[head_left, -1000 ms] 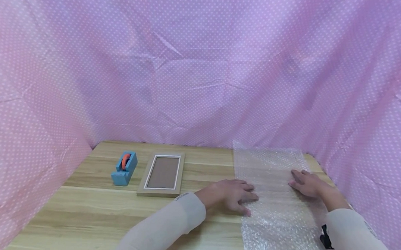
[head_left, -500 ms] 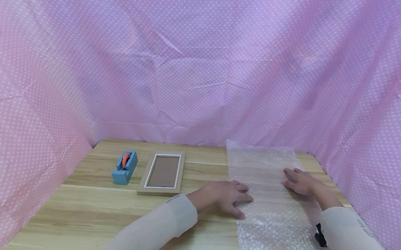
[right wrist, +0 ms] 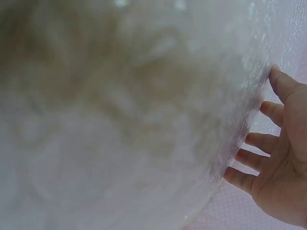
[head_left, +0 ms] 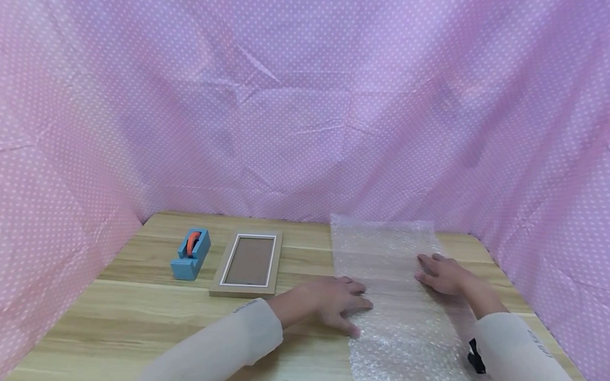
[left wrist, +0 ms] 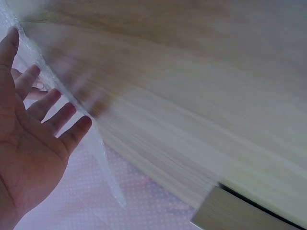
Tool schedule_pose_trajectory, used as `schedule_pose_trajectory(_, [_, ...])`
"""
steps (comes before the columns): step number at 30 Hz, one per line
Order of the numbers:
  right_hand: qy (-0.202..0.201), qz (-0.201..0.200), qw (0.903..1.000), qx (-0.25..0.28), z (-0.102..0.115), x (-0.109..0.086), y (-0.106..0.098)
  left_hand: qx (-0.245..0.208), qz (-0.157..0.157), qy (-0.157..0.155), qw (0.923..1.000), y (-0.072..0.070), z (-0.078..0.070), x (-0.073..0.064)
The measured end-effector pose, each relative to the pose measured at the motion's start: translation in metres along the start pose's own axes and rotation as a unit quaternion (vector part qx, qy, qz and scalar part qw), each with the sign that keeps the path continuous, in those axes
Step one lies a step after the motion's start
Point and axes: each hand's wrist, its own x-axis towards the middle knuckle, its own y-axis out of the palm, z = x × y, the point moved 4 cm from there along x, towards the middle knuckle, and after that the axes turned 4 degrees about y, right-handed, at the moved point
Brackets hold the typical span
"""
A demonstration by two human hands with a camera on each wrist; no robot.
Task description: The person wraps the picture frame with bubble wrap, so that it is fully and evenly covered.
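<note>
My left hand (head_left: 337, 304) and right hand (head_left: 445, 275), fingers spread and gripping nothing, touch the long edges of the wrap (head_left: 386, 249), which lies between them, its long axis running away from me. The left is nearer the frame (head_left: 249, 262), beyond and left of those fingers.

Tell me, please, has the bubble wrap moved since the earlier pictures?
Yes: in the head view, the bubble wrap has slid left, toward the picture frame, which stayed put.
</note>
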Motion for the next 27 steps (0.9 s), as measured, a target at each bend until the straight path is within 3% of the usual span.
schedule_pose_trajectory(13, [-0.013, 0.013, 0.9998, -0.002, 0.022, 0.015, 0.001, 0.025, -0.01, -0.016, 0.9995, 0.002, -0.004, -0.02])
schedule_pose_trajectory(19, [-0.001, 0.024, 0.9996, -0.011, 0.032, 0.02, 0.002, 0.041, -0.019, -0.021, 0.9988, 0.004, -0.01, -0.022])
schedule_pose_trajectory(27, [-0.004, 0.006, 0.9997, -0.024, 0.041, 0.031, 0.001, 0.071, -0.035, -0.011, 0.9968, 0.005, -0.017, -0.02])
